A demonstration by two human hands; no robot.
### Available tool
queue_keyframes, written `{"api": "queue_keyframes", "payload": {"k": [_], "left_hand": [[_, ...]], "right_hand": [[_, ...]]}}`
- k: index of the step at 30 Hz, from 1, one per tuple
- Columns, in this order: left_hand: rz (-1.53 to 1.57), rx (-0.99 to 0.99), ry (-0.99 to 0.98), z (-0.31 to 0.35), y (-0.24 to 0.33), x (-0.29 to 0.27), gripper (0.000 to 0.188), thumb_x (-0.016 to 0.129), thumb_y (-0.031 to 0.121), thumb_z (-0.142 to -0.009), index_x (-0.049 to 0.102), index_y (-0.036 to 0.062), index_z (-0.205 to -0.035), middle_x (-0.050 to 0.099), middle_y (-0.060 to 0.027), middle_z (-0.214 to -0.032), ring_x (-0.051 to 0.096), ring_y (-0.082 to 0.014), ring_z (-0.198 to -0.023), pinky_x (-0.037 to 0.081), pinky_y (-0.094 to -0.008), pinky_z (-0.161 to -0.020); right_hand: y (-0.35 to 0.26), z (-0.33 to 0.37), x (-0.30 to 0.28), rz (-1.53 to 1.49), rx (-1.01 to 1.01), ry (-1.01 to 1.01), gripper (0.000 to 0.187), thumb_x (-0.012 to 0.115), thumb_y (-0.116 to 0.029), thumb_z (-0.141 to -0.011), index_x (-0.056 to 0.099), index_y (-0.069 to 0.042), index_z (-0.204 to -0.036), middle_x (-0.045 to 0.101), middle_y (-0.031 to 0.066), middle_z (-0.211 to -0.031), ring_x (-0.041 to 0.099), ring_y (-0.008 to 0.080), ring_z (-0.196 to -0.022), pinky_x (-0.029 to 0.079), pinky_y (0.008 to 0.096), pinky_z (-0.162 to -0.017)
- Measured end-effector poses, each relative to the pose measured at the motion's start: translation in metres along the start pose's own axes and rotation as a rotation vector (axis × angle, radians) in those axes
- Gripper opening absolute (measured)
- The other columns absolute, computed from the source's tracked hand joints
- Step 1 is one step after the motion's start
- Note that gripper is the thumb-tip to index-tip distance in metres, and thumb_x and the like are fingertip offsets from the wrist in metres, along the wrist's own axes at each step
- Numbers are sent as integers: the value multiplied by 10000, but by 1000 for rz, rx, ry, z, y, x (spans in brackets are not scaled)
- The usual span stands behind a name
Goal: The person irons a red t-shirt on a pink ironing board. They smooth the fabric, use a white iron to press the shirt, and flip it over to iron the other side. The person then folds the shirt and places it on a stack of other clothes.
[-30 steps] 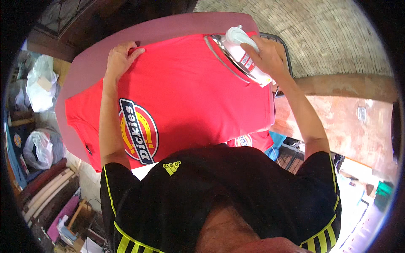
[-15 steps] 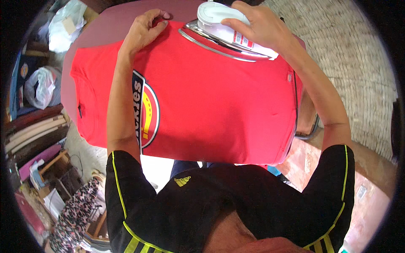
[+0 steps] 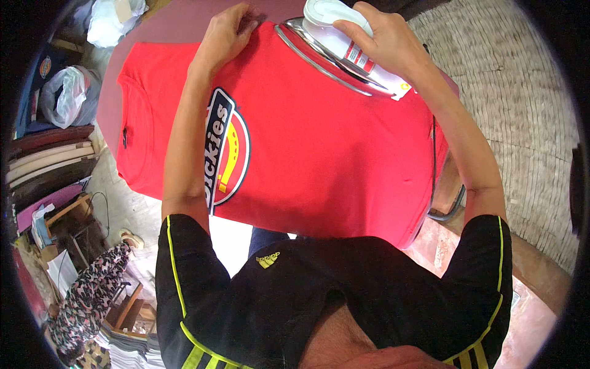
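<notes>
A red T-shirt (image 3: 319, 147) with a dark, yellow and white printed emblem (image 3: 227, 147) lies spread on a padded ironing board (image 3: 178, 24). My right hand (image 3: 390, 40) is closed round the handle of a white and silver clothes iron (image 3: 332, 43), at the shirt's far right part. The iron's soleplate rests on the cloth, its length running slantwise. At the shirt's far edge, my left hand (image 3: 227, 37) has its fingers curled with the thumb close by, pinching the cloth there. My left forearm crosses over the shirt beside the emblem.
Plastic bags (image 3: 70, 95) and stacked boards (image 3: 52, 160) stand at the left. Lower left, a person in patterned clothes (image 3: 92, 295) is near wooden furniture and piled sheets (image 3: 132, 344). A woven mat (image 3: 498, 92) covers the right side. A dark cord (image 3: 434, 154) hangs along the shirt's right end.
The view has shifted and turned slightly. The iron is angled more steeply and sits a little further right on the shirt. My left hand stays at the far edge.
</notes>
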State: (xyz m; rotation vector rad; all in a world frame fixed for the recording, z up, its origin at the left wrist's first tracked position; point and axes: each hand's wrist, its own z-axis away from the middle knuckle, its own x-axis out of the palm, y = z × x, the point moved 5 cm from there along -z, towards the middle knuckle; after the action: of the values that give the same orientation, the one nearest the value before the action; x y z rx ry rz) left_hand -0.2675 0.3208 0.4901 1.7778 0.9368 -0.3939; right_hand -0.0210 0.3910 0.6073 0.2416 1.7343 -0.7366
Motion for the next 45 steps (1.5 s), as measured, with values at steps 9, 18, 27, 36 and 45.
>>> {"api": "queue_keyframes", "payload": {"k": [9,18,27,36,45], "left_hand": [[-285,183,97,38,-9,-8,280,642,309,-938,690,105,-1123,646,-113,-1074,592,-333,-1031,459,-464,-910],[-475,-57,394,110,34,-15,452,595,407,-951,608,90,-1273,542,-177,-1324,507,-385,-1200,398,-546,-983],[-763,-377,139,195,75,0,816,387,703,-931,431,101,-1479,321,-239,-1556,252,-493,-1439,191,-649,-1129],[-782,-371,161,202,71,3,787,354,692,-945,391,140,-1505,302,-205,-1575,233,-466,-1455,193,-652,-1122],[-753,-382,129,195,58,-3,807,346,717,-933,383,154,-1509,301,-189,-1580,246,-457,-1452,196,-656,-1117]], "right_hand": [[14,17,10,14,-81,-54,348,626,-391,-950,628,-47,-1005,644,190,-720,651,370,-648,484,418,-579],[-47,-3,19,-136,-75,-100,422,587,-389,-945,608,33,-953,656,298,-847,655,463,-837,508,496,-715],[5,111,5,-64,-96,17,341,623,-341,-956,608,-10,-1036,659,241,-847,650,423,-768,483,451,-647],[-5,159,0,-124,-132,-100,372,607,-369,-959,593,-6,-1037,637,256,-852,626,433,-785,476,472,-691],[-41,107,23,-85,-134,-134,425,586,-431,-933,589,-8,-982,651,289,-839,648,467,-807,502,546,-698]]}}
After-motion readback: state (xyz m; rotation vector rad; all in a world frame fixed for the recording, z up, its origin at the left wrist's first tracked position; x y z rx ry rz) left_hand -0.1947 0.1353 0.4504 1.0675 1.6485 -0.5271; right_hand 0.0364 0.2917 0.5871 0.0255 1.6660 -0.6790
